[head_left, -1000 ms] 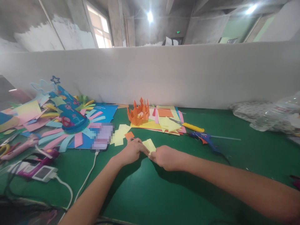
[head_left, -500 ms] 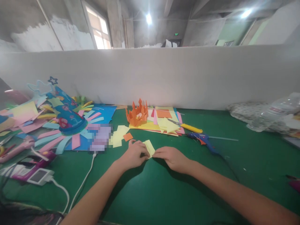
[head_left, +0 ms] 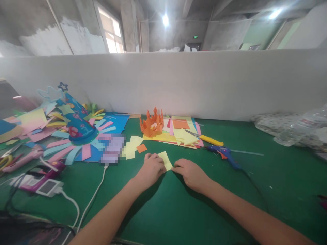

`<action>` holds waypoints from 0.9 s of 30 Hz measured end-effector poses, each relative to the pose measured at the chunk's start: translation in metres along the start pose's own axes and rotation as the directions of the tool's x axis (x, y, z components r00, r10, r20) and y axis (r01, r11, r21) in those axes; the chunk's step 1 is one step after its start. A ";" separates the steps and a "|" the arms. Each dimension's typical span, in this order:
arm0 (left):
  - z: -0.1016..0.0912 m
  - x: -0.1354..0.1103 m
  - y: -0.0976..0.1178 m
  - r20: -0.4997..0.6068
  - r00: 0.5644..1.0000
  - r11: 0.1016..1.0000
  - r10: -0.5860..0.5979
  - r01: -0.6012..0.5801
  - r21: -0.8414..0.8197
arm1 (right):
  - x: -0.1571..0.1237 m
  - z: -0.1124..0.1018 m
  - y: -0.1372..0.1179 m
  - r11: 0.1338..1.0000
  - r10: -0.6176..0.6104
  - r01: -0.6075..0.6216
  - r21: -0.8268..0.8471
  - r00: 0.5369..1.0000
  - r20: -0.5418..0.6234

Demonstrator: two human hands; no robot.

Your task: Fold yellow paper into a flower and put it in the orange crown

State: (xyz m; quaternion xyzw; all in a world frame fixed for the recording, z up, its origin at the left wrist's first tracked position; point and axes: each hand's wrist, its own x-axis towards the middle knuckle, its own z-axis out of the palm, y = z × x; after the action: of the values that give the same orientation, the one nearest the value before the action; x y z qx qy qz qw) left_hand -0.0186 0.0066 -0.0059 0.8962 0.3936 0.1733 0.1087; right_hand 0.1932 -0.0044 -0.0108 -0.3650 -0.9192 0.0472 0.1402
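Looks like matt, smooth paper on the small flat pale-yellow sheet (head_left: 166,162), likewise on the spiky orange paper crown (head_left: 150,129). Smooth, faintly sheeny across the green table (head_left: 158,214). Hard plastic on the blue glue gun (head_left: 230,158) and slim yellow-handled cutter (head_left: 211,140). Clear, glossy plastic on the transparent bottle (head_left: 293,128). Smooth, matt on the long white partition (head_left: 178,85).

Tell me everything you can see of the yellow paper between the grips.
The pale yellow paper looks thin, with straight edges. It lies slantwise, roughly flat, on the green table. The left grip covers part of its left side; the right grip seems to touch its near right corner. Any folds underneath are hidden.
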 end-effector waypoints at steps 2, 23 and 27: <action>0.001 -0.001 0.001 0.008 1.000 1.000 0.001 -0.001 0.011 | 0.001 0.003 0.000 0.999 0.033 -0.032 0.031 0.999 -0.030; -0.002 -0.004 0.005 0.066 0.997 0.999 -0.025 0.022 0.045 | 0.050 -0.007 0.019 0.950 0.206 -0.182 0.255 0.976 -0.074; -0.001 -0.005 0.007 0.069 0.998 0.998 0.001 -0.005 0.060 | 0.067 0.000 0.021 0.941 0.185 -0.171 0.292 0.983 -0.018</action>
State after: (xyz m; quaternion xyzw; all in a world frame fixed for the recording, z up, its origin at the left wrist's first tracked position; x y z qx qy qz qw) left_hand -0.0177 -0.0016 -0.0041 0.9052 0.3932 0.1303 0.0949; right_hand 0.1600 0.0566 -0.0001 -0.4230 -0.8622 0.1853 0.2081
